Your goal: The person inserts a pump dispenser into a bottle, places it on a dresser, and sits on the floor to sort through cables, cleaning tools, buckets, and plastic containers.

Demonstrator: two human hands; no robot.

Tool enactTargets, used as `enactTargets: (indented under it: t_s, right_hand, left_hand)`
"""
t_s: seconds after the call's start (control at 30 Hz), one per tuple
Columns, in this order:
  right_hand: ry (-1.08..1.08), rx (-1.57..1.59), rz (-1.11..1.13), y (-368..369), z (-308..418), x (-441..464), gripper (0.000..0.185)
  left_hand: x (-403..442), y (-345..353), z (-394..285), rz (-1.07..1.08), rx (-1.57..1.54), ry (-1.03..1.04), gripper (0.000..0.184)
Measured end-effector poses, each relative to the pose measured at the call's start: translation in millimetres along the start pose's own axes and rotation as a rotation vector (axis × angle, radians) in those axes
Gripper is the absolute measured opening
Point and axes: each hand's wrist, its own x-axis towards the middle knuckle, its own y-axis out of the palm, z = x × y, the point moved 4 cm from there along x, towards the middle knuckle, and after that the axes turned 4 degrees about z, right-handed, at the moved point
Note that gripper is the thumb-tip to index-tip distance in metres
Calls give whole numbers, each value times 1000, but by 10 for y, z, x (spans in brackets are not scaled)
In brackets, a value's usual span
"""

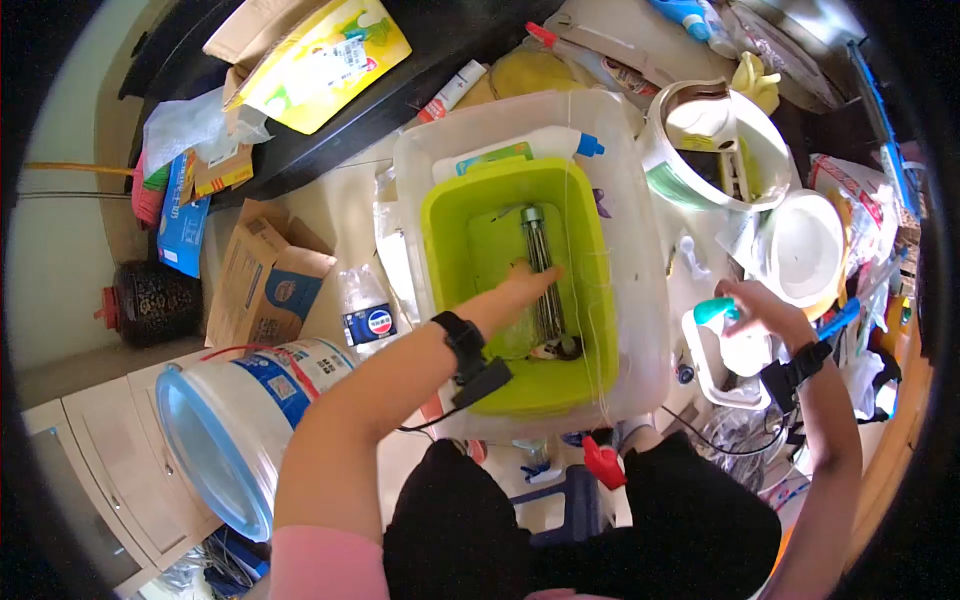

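Observation:
A lime green bin (455, 385) stands inside a larger translucent plastic tub (640, 380). My left hand (522, 288) reaches into the green bin, its fingers at a bundle of thin metal rods (540, 245) with a greenish cap; whether it grips them is hard to make out. Near the bottom of the bin lies a small dark and pale object. To the right of the tub, my right hand (755, 308) is closed on a teal-topped item (713, 310), above a white tray (735, 390).
A white bottle with a blue cap (540, 143) lies behind the green bin. Left are a Pepsi-labelled bottle (370, 318), a cardboard box (262, 285) and a big white bucket (215, 440). Round white containers (800, 245) stand at the right. A red object (604, 460) is near the knees.

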Motion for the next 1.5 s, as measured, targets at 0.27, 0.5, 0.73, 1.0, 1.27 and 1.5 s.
enactTargets:
  t_s: [0.27,0.5,0.73,1.0,1.27,1.5]
  right_hand:
    - [39,-141,-33,230,-448,455,58]
    - [55,-318,-451,-389,757,58,47]
    - [-319,-58,-604,-719,1716,156,31]
    - [-474,1608,-61,-670,2217,1238,42]
    - [-671,1332,-556,-1343,1081,-459,38]
    - [-95,1137,-771,-962,131,-1648,18]
  left_hand:
    - [397,295,181,-522,-196,152,64]
    - [272,364,195,-489,-220,154,48]
    - [-532,141,-290,45,-995,317,44]
    - [-1489,86,-795,-27,-438,365,52]
    - [-1926,-917,-576,-376,-950,633,28]
    - [-2606,-1801,-384,-738,-1061,862,34]
